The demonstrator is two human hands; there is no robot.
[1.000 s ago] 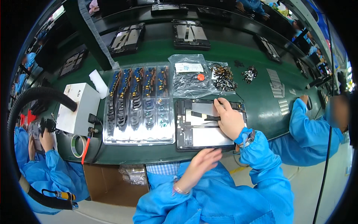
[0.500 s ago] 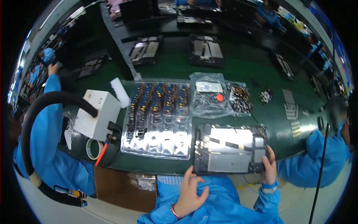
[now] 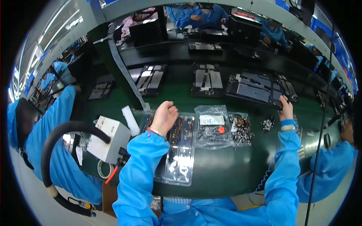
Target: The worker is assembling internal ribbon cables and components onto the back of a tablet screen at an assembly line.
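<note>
My right hand (image 3: 286, 109) grips the near corner of the dark panel assembly (image 3: 256, 89), lying far right on the green conveyor belt (image 3: 222, 165). Left hand (image 3: 164, 116) hovers loosely spread (empty) over the clear parts tray (image 3: 181, 158).

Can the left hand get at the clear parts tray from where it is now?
Probably yes: the left hand hangs open just over the far end of the clear parts tray, with nothing between them; the right hand is away holding the dark panel.
</note>
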